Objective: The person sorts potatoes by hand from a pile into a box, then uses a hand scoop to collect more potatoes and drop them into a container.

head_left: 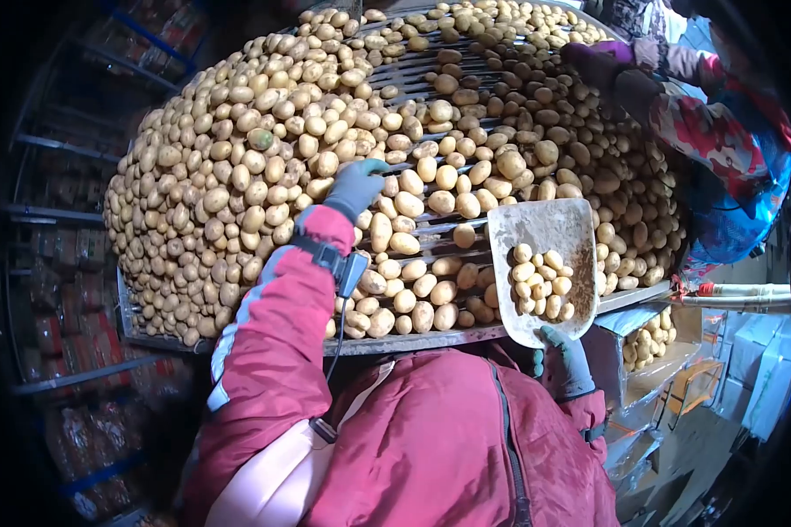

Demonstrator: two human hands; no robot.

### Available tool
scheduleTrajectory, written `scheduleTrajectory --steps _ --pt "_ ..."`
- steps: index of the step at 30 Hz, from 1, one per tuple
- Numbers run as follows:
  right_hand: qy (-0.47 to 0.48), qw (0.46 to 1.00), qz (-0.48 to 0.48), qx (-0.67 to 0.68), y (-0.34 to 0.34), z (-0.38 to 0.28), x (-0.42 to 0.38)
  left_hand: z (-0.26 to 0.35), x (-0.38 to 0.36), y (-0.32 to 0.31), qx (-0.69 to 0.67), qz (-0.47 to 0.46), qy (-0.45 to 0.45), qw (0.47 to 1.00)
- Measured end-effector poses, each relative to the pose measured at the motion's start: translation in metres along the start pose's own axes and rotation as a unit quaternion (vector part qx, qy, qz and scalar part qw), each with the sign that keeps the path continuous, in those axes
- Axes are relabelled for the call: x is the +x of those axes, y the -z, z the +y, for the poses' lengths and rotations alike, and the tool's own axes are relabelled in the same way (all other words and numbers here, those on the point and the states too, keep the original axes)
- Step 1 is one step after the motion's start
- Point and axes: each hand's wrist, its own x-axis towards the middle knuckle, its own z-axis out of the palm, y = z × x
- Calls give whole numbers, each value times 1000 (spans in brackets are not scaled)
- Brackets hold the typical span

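My left hand [356,188], in a grey glove with teal fingertips, reaches over the potatoes [224,167]. Its visible fingers stretch to the right, touching or just above the pile's edge; the palm side is hidden. Close to those fingertips, loose potatoes [408,204] lie on metal bars. A worn, pale scoop [549,224] is in my right hand [564,362], also gloved, with the fingers wrapped round its near end. Several small potatoes [540,281] rest in the lower half of the scoop, which sits over the table's near edge.
A co-worker's gloved hand [593,61] touches potatoes at the far right; their patterned sleeve [712,132] extends beside the table. A box of potatoes [649,342] stands below right. Metal shelving [61,215] with packed goods runs along the left. The metal table rim [395,342] borders my jacket.
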Motion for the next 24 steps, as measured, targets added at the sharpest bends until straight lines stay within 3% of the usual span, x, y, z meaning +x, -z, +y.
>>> scheduleTrajectory --steps 1,2,5,6,7,8,11,12,15,16,18,20,22,24 --pt "14 1000 3 -11 2 5 1 -15 15 -12 77 -15 -21 997" --pt "17 1000 6 -7 -1 7 -1 -5 16 -20 156 -41 33 986" --pt "41 998 38 -5 -5 17 -5 12 16 -28 201 -64 41 977" --pt "47 998 39 -11 -6 18 -6 18 8 -25 -6 -129 108 986" --pt "54 998 37 -16 -8 20 -6 22 2 -23 -211 -185 170 945" --pt "52 998 39 -13 -10 19 -6 17 -3 -32 -273 -145 99 946" --pt "5 999 37 -39 -18 13 -9 3 -6 -26 -315 -78 106 940" --pt "8 999 31 -41 -16 16 -6 24 -17 -12 -263 -47 128 955" --pt "-11 999 40 -4 -18 16 -2 1 -10 4 -179 35 53 982" --pt "-9 999 39 -6 -18 17 0 -2 -9 4 -180 36 52 982" --pt "5 999 33 -11 -17 19 2 -1 -8 0 -23 10 -9 1000" --pt "6 999 35 -12 -17 20 2 -2 -14 -18 -10 -15 11 1000" --pt "8 999 39 -11 -16 21 2 -1 -15 -36 106 -34 -69 991" --pt "44 999 28 -12 -12 24 3 3 -13 -39 134 -8 -82 988"
